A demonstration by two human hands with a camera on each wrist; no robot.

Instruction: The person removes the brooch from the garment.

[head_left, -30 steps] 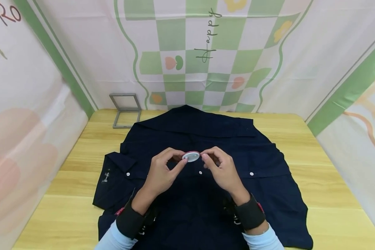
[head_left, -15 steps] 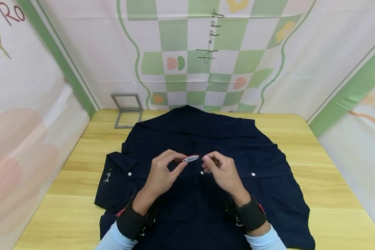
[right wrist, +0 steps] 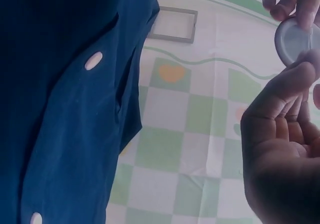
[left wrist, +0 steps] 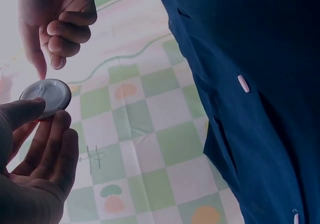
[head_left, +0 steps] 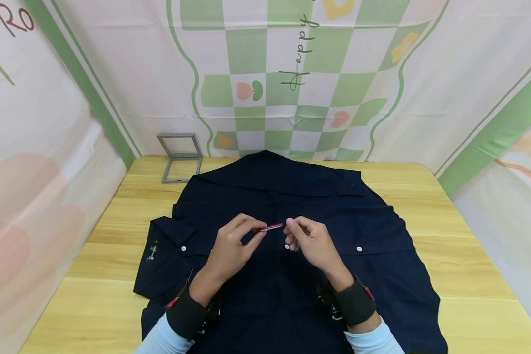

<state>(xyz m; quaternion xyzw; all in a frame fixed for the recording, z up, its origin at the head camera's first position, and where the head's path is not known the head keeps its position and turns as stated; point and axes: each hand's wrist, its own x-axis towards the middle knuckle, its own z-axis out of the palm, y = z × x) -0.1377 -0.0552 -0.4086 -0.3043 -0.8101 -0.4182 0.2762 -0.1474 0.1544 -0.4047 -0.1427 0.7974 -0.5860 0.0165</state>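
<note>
A round pin-back badge, red on its face with a pale back, is held nearly edge-on over the navy shirt. My left hand pinches it by its left side between thumb and fingers. The left wrist view shows the back of the badge with its thin pin. Close by on the right is my right hand, several fingers loosely bent, with nothing gripped in it. In the left wrist view, an extended digit of that hand reaches right to the badge's rim.
The shirt spreads over most of the wooden table, with white buttons and a folded sleeve at the left. A grey hinged frame stands at the back left. A patterned curtain closes off the back and sides.
The badge has tipped from showing its pale back to nearly edge-on in my left hand. My right fingers have drawn slightly away from its edge.
</note>
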